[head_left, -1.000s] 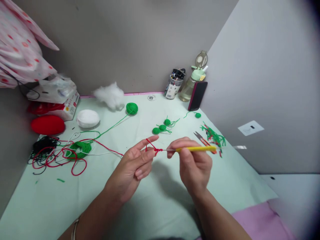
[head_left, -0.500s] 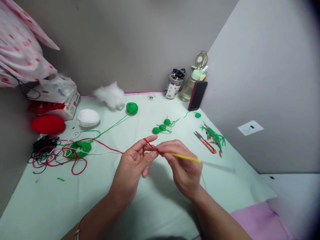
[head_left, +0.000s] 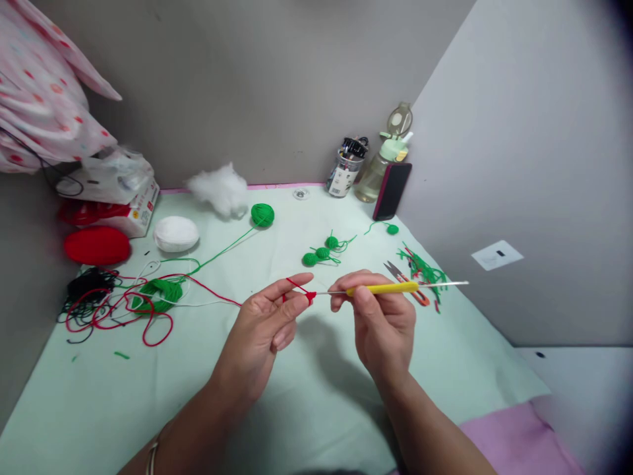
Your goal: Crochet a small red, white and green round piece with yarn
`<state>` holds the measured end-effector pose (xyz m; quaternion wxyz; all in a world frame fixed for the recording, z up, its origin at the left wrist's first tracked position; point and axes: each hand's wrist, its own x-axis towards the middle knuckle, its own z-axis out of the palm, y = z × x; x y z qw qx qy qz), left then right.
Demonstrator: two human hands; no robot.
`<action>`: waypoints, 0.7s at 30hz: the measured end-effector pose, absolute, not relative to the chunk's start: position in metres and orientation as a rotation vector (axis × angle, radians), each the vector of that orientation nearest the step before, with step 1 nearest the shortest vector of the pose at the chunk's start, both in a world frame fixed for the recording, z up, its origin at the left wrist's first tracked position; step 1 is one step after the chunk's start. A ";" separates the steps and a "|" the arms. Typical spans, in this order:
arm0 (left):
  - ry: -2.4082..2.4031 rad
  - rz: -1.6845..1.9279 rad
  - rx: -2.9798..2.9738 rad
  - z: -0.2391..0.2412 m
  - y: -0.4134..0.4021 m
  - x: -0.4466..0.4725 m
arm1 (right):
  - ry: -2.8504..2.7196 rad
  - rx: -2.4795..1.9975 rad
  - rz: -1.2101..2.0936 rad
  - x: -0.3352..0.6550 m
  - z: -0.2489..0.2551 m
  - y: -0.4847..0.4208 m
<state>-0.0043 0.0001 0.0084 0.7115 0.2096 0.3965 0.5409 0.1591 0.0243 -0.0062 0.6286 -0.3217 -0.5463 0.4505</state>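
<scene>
My left hand (head_left: 271, 313) pinches a small piece of red crochet work (head_left: 310, 298) between thumb and fingers, with red yarn (head_left: 299, 285) stretched over the raised index finger. From that hand the strand trails left to a loose tangle on the table. My right hand (head_left: 383, 320) is closed around the yellow handle of a crochet hook (head_left: 388, 289). The hook's thin metal shaft reaches left to the red piece; its other metal end sticks out to the right.
Tangled yarn, a green yarn loop (head_left: 158, 295), a red yarn ball (head_left: 97, 246) and a white one (head_left: 176, 233) lie left. Beyond my hands sit a green ball (head_left: 262, 215) and small green crocheted balls (head_left: 322, 253). Snips (head_left: 406, 284), yarn scraps (head_left: 426, 269) and a phone (head_left: 392, 191) are right.
My right hand has moved right, away from my left, and the hook is now level with its metal shaft showing between the hands. My left hand has barely moved.
</scene>
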 end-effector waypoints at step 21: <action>0.853 1.222 0.456 0.006 -0.002 -0.003 | -1.256 -0.772 1.010 0.162 -0.002 0.032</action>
